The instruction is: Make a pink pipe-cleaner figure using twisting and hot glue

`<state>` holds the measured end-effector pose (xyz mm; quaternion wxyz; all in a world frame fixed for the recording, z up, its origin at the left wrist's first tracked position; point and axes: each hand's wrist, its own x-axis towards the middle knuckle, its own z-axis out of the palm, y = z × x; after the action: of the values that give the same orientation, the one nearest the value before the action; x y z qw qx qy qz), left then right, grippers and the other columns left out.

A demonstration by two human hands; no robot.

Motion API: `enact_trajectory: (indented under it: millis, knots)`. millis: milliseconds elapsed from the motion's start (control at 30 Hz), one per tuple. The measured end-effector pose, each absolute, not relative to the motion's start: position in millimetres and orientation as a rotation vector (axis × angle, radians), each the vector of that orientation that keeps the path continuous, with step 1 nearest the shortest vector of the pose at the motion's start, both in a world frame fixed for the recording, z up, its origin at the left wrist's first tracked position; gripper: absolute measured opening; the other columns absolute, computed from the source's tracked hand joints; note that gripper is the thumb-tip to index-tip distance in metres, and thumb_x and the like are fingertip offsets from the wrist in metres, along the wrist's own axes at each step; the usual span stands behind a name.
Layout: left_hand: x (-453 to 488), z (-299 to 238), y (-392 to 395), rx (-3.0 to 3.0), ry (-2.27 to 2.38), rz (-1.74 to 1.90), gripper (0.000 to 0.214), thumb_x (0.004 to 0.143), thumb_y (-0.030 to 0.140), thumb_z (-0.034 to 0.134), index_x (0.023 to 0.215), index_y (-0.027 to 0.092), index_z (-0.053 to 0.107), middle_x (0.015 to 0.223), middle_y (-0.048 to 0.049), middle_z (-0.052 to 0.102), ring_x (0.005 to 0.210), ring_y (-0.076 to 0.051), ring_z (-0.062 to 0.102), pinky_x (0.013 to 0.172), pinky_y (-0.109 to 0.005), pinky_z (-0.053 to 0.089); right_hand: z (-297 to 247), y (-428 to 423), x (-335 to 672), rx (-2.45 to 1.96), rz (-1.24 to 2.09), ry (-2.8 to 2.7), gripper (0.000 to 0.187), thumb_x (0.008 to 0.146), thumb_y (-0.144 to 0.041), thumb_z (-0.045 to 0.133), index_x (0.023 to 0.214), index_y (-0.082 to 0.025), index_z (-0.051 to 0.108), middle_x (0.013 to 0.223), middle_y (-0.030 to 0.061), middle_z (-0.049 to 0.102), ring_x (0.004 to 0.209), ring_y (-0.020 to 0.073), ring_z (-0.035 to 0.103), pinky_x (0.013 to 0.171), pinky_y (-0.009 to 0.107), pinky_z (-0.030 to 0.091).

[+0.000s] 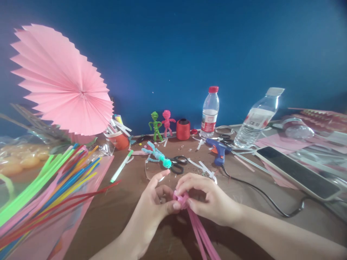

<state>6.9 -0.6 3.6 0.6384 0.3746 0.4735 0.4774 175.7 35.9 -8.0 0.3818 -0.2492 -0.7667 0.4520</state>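
Both my hands meet above the front middle of the table around a small bundle of pink pipe cleaners [182, 200], wound tight at the top. Its long loose ends hang down toward the front edge. My left hand [157, 202] pinches the wound part from the left, index finger raised. From the right, my right hand [207, 198] grips the same part between thumb and fingers. Just beyond my left fingertips lies a light-blue pipe-cleaner figure [157, 155], beside black-handled scissors [179, 164]. Green [155, 126] and pink [167, 122] pipe-cleaner figures stand at the back.
Loose coloured pipe cleaners [54, 191] cover the left side, under a pink paper fan [67, 83]. A blue glue gun [219, 151] with its cord, two water bottles [210, 115], a phone [296, 171] and paper scraps lie to the right. A marker [121, 167] lies left of centre.
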Motion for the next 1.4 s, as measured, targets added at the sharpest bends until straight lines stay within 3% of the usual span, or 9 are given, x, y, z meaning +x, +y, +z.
enact_trajectory:
  millis: [600,900,1067,1267,1400]
  knots:
    - [6.0,3.7,-0.8,0.871,1.086,1.046,0.058,0.058,0.011,0.077,0.107,0.021,0.047,0.068,0.004,0.058,0.066,-0.013,0.056,0.066,-0.028,0.041,-7.8,35.5,175.4,-0.626,1.188,-1.955,0.029,0.074,0.001,0.054,0.091,-0.02,0.065,0.094,0.0043,0.061,0.085,0.0143,0.059,0.076,0.028,0.051]
    - [5.7,4.9,0.1,0.88,1.086,1.05,0.046,0.065,0.019,0.074,0.103,0.021,0.049,0.077,0.0,0.062,0.069,-0.015,0.059,0.066,-0.03,0.044,-5.4,38.5,177.1,-0.622,1.224,-1.908,0.014,0.082,-0.015,0.059,0.093,-0.019,0.066,0.095,0.0048,0.062,0.089,0.0156,0.06,0.082,0.03,0.049]
    - [5.3,6.7,-0.2,0.83,1.054,1.049,0.041,0.067,0.018,0.073,0.101,0.02,0.05,0.082,-0.0019,0.064,0.068,-0.014,0.06,0.066,-0.029,0.046,-8.2,39.4,176.5,-0.632,1.303,-1.834,0.015,0.082,-0.013,0.058,0.093,-0.019,0.065,0.095,0.0047,0.062,0.091,0.0162,0.059,0.082,0.031,0.048]
    - [1.1,1.0,-1.3,0.748,0.924,1.078,0.021,0.083,0.028,0.057,0.102,0.02,0.052,0.083,-0.0041,0.064,0.072,-0.017,0.061,0.067,-0.031,0.048,-9.5,39.0,174.8,-0.7,1.426,-1.704,0.02,0.08,-0.008,0.055,0.095,-0.018,0.063,0.096,0.0044,0.063,0.09,0.0166,0.06,0.082,0.032,0.047]
    - [-2.9,-5.1,0.3,0.728,0.946,1.194,0.022,0.087,0.036,0.047,0.098,0.019,0.057,0.085,-0.0051,0.061,0.076,-0.019,0.059,0.067,-0.032,0.047,-12.3,40.4,174.6,-0.75,1.509,-1.604,0.022,0.079,-0.011,0.056,0.099,-0.021,0.059,0.093,0.0026,0.064,0.085,0.0154,0.061,0.077,0.03,0.049]
